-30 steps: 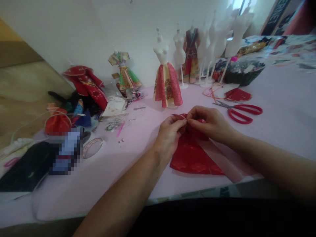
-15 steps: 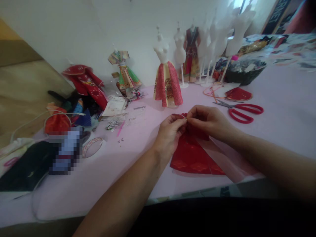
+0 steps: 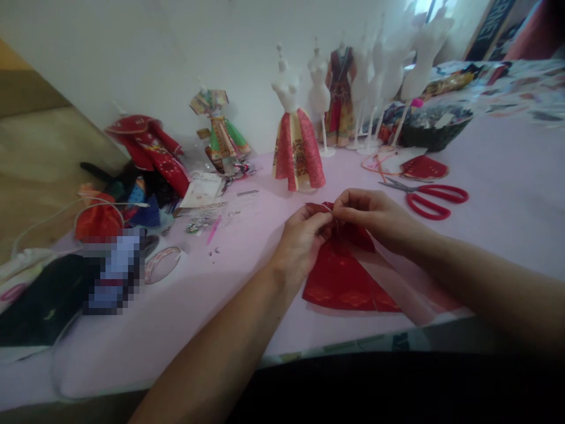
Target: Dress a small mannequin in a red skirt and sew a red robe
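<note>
A small red garment (image 3: 348,277) with a flared patterned lower part lies partly on the pink table, its upper edge lifted. My left hand (image 3: 306,227) pinches that upper edge, where a thin pale beaded-looking trim shows. Close against it, my right hand (image 3: 359,209) has thumb and forefinger pressed together at the same trim. Whether a needle or thread sits between the right fingertips is too small to tell. Sheer pinkish fabric (image 3: 392,282) spreads out from the garment under my right forearm.
Red-handled scissors (image 3: 435,197) lie right of my hands. Behind stand a small mannequin in a pink and cream skirt (image 3: 300,153) and several white dress forms (image 3: 318,82). Pins (image 3: 205,215), a tape roll (image 3: 163,265) and a dark basket (image 3: 436,132) are around the table (image 3: 238,306).
The whole view has shifted slightly. Both hands stay at the garment's trimmed edge, with the right fingers moved only a little.
</note>
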The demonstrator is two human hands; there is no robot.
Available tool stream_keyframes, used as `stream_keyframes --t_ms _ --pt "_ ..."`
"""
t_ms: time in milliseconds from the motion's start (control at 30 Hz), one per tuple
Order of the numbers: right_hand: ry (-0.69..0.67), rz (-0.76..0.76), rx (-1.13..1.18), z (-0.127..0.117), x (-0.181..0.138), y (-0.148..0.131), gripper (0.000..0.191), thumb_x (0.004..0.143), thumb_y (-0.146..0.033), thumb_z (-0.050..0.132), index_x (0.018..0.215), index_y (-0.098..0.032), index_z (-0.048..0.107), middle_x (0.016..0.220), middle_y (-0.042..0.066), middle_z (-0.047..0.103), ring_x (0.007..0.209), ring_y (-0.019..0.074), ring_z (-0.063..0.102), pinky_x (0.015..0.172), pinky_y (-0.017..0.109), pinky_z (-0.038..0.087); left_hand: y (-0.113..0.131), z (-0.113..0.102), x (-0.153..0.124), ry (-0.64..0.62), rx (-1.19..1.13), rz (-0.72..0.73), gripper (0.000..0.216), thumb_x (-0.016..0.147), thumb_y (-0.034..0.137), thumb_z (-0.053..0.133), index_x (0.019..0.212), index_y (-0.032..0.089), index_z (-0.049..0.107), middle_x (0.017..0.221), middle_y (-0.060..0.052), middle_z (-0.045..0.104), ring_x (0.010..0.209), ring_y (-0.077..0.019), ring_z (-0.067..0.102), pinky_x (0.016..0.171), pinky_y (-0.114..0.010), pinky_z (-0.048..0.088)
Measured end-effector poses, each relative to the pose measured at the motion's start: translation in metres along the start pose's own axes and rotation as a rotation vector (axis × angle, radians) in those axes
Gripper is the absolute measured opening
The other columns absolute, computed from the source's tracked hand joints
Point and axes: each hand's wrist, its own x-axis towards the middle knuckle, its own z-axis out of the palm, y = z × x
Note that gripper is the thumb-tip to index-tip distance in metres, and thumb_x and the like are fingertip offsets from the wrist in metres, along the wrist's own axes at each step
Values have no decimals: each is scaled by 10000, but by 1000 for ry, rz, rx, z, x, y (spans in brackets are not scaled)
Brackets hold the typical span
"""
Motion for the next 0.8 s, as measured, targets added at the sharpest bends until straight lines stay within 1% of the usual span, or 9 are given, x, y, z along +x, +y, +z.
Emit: stream_keyframes --t_ms 200,300,500,667,800 --pt "-10 23 51 -3 3 4 135 799 -286 721 725 -225 626 700 13 648 653 150 591 610 290 466 -1 -1 0 16 3 -4 141 736 62 667 714 149 558 680 18 543 668 -94 531 701 -255 390" --pt "-15 17 57 -3 2 3 123 791 -278 726 740 -224 628 710 17 662 656 155 598 615 296 469 0 -1 1 30 -7 -10 137 736 58 669 719 144 564 696 13 557 670 -95 538 711 -257 398" --pt "-12 10 64 -2 2 2 111 781 -266 731 758 -227 630 739 20 671 662 160 599 638 316 489 1 0 1 19 -22 -15 131 743 47 656 734 142 567 715 5 568 667 -92 531 694 -252 393" --pt "5 -32 98 -1 4 5 109 771 -240 738 806 -239 634 778 13 681 722 169 631 702 325 513 1 0 2 26 -26 -21 123 753 47 651 738 137 569 716 5 568 665 -87 527 696 -246 394" --pt "-29 -52 99 -1 2 4 93 795 -267 726 813 -244 637 789 14 693 740 175 644 731 336 525 2 0 2 23 -42 -23 124 755 42 647 741 136 567 708 7 563 658 -85 526 690 -245 393"
